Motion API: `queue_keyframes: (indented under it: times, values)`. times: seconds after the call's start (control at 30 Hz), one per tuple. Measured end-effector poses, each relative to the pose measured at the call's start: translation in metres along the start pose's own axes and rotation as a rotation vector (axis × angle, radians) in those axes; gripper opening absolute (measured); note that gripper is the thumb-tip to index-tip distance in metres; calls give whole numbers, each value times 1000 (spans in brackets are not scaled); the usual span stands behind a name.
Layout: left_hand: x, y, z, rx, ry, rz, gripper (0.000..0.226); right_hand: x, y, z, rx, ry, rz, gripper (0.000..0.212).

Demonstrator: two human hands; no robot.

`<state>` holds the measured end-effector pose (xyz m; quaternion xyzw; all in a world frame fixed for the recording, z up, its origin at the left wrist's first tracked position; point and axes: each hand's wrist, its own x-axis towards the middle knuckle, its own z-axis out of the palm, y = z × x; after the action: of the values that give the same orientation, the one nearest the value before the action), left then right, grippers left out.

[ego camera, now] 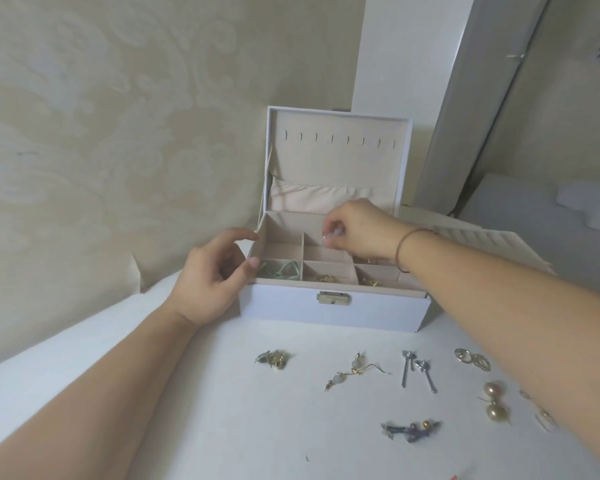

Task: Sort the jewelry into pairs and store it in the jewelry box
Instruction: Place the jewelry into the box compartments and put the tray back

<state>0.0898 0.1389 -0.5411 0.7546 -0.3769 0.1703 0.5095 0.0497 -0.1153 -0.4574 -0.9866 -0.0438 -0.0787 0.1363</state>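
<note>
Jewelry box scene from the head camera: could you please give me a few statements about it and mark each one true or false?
1. The jewelry box has its lid shut. False: the lid stands open, showing the compartments.
2. The right hand is over the box's compartments, pinching something small. True.
3. The left hand rests flat on the table. False: it is at the box's left wall.
4. The silver spoon-shaped earrings lie on the white table in front of the box. True.
5. The front left compartment holds a pale green item. True.
</note>
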Motion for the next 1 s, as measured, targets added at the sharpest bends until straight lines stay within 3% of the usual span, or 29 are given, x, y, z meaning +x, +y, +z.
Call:
queue_keyframes:
  times: [0.37, 0.7, 0.87, 1.0]
  values:
    - [1, 4, -1, 12, -1, -10, 31, 6, 0, 13, -38, -135, -21, 21]
    - [1, 0, -2, 10, -15, -12, 29, -93, -30, -29, 71, 108, -196, 13]
    - [0, 5, -1, 10, -21, -12, 27, -186, -29, -24, 52, -195, -242, 18]
    - [-1, 4, -1, 24, -28, -2, 17, -210, -16, -12, -60, -270, -202, 35]
